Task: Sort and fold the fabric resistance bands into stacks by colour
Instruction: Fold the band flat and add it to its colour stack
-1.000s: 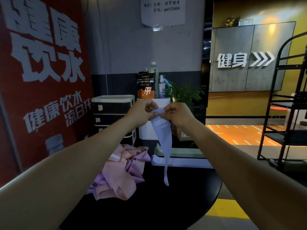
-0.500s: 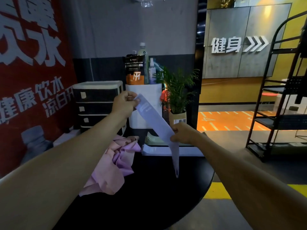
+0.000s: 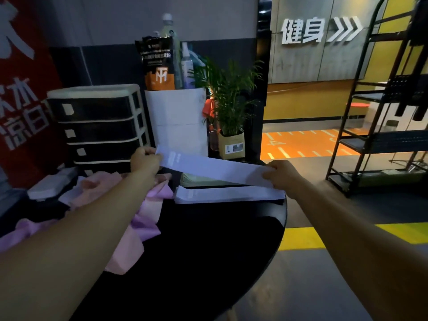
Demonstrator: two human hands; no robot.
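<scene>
Both hands, left (image 3: pixel 145 160) and right (image 3: pixel 281 175), pinch a pale band (image 3: pixel 215 169) taut at 12 o'clock above the pale stack (image 3: pixel 228 195), while the pink heap (image 3: pixel 129 216) at 9 o'clock looks unsorted.

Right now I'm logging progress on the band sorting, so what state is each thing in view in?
lavender band: stretched flat in the air, pinched at both ends.
left hand: grips the band's left end.
right hand: pinches the band's right end.
lavender stack: folded flat on the black table.
pink and purple bands: crumpled, unsorted heap.
drawer unit: drawers closed.
</scene>
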